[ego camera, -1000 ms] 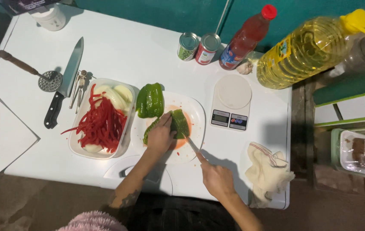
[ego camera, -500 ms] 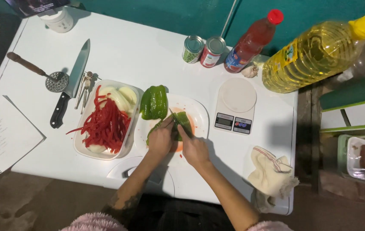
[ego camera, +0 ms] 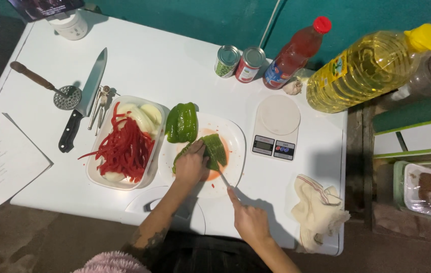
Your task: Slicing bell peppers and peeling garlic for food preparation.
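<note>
Left hand presses down on a green pepper piece lying on a white plate, fingers curled over the piece's left edge. Right hand is closed around a small knife, index finger along the top; blade angles up-left and its tip meets the pepper piece just beside the left hand. Plate sits mid white surface. Another big pepper chunk rests at the plate's upper left rim. Left of the plate, touching it, a tray holds red pepper strips and onion pieces. Big knife and a skimmer lie further left, notebook at the left edge. Scale just right of the plate, cloth near the right hand. Two cans, red bottle, oil jug along the back
</note>
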